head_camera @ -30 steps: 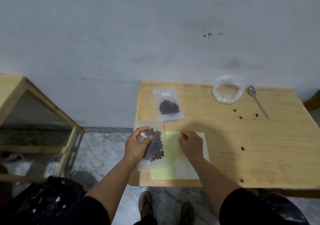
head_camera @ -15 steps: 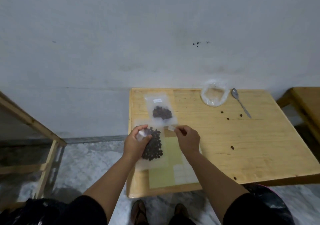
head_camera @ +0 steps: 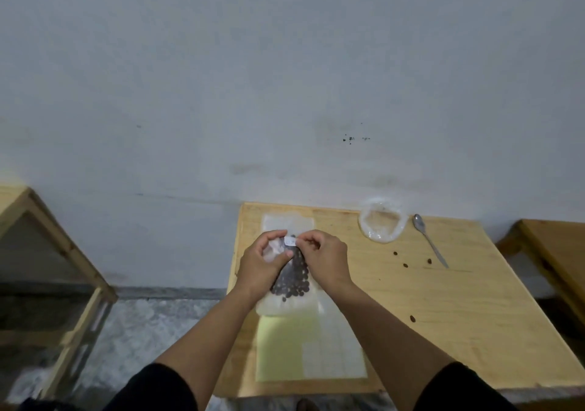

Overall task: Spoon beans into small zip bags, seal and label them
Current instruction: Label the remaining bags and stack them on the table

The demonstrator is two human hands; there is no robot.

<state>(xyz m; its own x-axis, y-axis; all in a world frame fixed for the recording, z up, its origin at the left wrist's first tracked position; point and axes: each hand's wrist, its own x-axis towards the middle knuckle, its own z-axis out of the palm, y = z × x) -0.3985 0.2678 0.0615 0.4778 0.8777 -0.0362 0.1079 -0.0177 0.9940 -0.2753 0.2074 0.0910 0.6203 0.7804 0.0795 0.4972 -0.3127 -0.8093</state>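
Note:
My left hand (head_camera: 260,263) grips the upper part of a clear zip bag of dark beans (head_camera: 292,279), lifted over the left side of the wooden table (head_camera: 443,315). My right hand (head_camera: 323,258) pinches a small white label (head_camera: 290,241) against the top of that bag. A second zip bag (head_camera: 285,222) lies flat behind my hands, mostly hidden. Under the held bag lies a yellow-green label sheet (head_camera: 285,347) with white stickers on its right half.
A crumpled clear plastic bag (head_camera: 382,223) and a metal spoon (head_camera: 429,239) sit at the table's far right. Several loose beans (head_camera: 405,265) are scattered on the wood. Wooden furniture stands to the left (head_camera: 63,252) and right (head_camera: 554,252).
My right hand has lifted off the label sheet with a white label and brought it to the top of the bean bag. My left hand has raised the bag toward the far edge.

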